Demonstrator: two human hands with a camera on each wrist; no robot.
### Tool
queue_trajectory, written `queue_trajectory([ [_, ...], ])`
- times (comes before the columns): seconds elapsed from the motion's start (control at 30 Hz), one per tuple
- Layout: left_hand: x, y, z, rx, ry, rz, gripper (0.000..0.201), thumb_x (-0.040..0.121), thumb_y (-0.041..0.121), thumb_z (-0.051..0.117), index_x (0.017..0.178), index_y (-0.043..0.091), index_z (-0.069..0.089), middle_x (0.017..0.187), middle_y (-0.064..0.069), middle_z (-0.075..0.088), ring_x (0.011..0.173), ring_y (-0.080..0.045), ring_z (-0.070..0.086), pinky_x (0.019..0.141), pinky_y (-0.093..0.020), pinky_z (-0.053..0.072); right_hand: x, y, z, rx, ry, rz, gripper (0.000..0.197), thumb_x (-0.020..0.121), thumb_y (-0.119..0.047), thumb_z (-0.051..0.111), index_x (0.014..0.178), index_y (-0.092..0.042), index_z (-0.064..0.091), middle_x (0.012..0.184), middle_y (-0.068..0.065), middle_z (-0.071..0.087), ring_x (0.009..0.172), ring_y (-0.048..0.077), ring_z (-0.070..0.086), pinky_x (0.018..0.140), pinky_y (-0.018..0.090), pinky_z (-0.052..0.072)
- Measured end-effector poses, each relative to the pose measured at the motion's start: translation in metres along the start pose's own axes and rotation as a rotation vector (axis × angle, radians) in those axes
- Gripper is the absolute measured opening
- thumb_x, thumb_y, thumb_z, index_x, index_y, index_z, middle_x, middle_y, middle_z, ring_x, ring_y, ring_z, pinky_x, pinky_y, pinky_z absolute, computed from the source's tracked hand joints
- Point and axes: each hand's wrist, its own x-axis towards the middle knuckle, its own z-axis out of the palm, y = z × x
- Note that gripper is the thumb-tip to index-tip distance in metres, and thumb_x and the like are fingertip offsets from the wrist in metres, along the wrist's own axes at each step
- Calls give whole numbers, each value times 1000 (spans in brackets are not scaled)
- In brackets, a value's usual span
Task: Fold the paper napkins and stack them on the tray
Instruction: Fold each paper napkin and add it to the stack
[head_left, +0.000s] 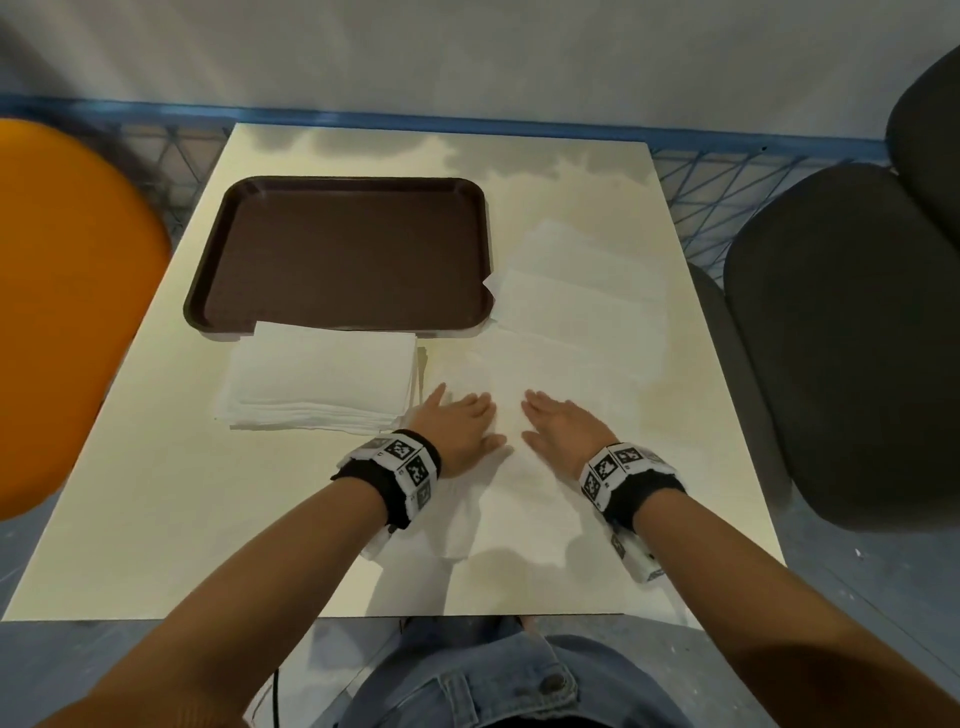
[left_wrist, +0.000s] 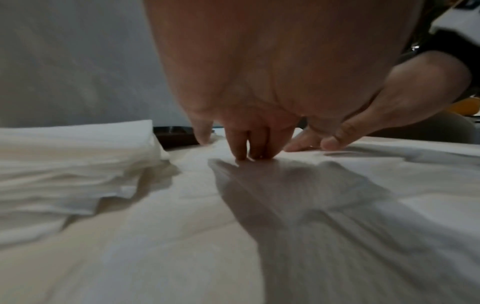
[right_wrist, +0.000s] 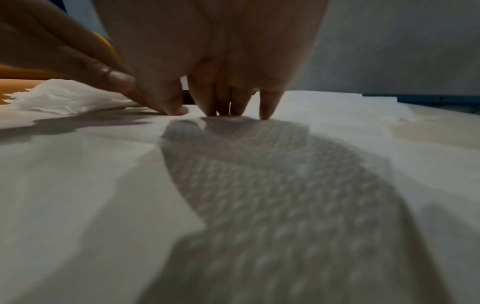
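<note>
A white paper napkin (head_left: 519, 499) lies spread on the table in front of me. My left hand (head_left: 460, 423) and right hand (head_left: 558, 423) lie side by side on it, fingers straight, pressing it flat. In the left wrist view the left fingertips (left_wrist: 244, 154) touch the napkin (left_wrist: 233, 236); in the right wrist view the right fingertips (right_wrist: 233, 111) touch it (right_wrist: 259, 205) too. A stack of folded napkins (head_left: 322, 382) sits left of my hands, just before the brown tray (head_left: 218, 270), which holds nothing. More unfolded napkins (head_left: 582, 291) lie right of the tray.
An orange chair (head_left: 67, 312) stands at the table's left and a dark chair (head_left: 841, 338) at its right. The cream table (head_left: 156, 519) backs onto a blue-edged wall. The folded stack (left_wrist: 64, 164) lies close to my left hand.
</note>
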Motion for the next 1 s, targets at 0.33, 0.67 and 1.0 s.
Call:
queue_trajectory([
  [0.33, 9, -7, -11, -71, 272, -200, 40, 97, 36, 44, 135, 22, 45, 125, -3, 60, 116, -23, 50, 96, -37, 33, 25, -10, -17, 66, 118, 185, 42, 88, -41, 57, 125, -22, 49, 128, 5, 41, 121, 24, 36, 98, 37, 36],
  [0.67, -9, -48, -32, -1384, 501, -339, 34, 79, 34, 75, 104, 14, 65, 105, -4, 69, 94, -20, 64, 81, -30, 52, 27, -12, -77, 772, 250, -5, 17, 86, -23, 64, 76, -25, 51, 81, -6, 57, 79, 15, 53, 68, 21, 39],
  [1.0, -65, -163, -6, -1134, 685, -789, 37, 90, 37, 60, 103, 3, 66, 95, -13, 64, 93, -30, 60, 83, -39, 48, 55, -24, -49, 430, 72, 113, 53, 76, -29, 75, 123, -16, 53, 122, 7, 48, 114, 20, 49, 96, 29, 40],
])
